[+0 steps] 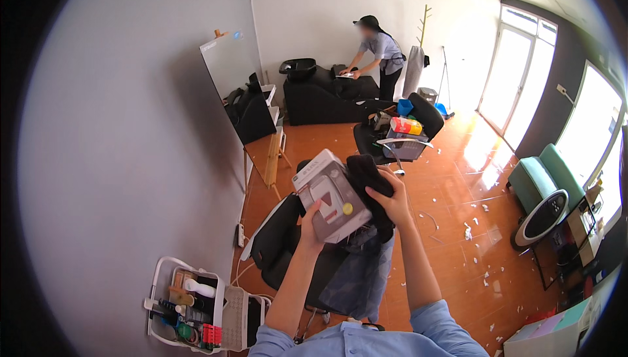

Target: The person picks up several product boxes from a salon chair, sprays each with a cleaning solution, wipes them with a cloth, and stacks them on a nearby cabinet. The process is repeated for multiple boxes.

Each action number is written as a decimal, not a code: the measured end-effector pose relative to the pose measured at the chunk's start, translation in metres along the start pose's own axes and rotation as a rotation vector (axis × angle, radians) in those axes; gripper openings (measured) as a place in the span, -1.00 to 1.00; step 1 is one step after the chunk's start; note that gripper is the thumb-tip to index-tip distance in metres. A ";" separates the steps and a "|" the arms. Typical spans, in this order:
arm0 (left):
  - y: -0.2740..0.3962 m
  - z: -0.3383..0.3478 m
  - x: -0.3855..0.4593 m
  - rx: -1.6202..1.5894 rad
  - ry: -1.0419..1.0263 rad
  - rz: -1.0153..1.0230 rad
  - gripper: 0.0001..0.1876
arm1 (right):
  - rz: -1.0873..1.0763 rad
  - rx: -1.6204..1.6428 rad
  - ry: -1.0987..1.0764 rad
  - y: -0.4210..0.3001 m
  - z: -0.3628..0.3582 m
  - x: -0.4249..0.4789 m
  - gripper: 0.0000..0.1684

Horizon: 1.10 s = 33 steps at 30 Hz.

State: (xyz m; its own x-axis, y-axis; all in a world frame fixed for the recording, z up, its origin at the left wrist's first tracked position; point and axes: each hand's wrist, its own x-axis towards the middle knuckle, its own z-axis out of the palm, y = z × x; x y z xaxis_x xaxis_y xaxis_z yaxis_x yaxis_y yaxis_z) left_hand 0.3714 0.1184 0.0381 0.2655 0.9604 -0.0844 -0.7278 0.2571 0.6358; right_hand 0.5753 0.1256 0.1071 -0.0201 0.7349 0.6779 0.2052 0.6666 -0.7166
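Note:
My left hand (312,224) grips a printed cardboard product box (334,200) by its lower left side. The box is tilted and bears writing and a picture of a pale appliance. Against its right side is a folded black cloth (369,175), and my right hand (392,195) is closed around that cloth. Both are held above a black salon chair (282,244). A blue patterned cloth (358,278) hangs over the chair's near right side.
A trolley (221,303) with hair tools stands lower left. A leaning mirror (240,106) is by the wall. Another loaded chair (365,136) stands ahead. A person (385,52) bends over a black shampoo bed (319,102). Paper scraps (467,232) litter the floor.

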 end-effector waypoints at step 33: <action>-0.033 -0.077 -0.027 0.312 0.025 0.028 -0.38 | 0.627 0.511 0.076 0.012 0.051 -0.101 -0.40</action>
State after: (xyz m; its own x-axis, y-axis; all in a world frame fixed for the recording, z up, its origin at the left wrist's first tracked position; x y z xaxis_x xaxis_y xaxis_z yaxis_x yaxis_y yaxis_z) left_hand 0.3399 0.0921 -0.0394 0.2300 0.9699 -0.0801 -0.5042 0.1891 0.8426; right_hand 0.5305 0.0657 0.0212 0.0205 0.9924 0.1215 -0.3160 0.1217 -0.9409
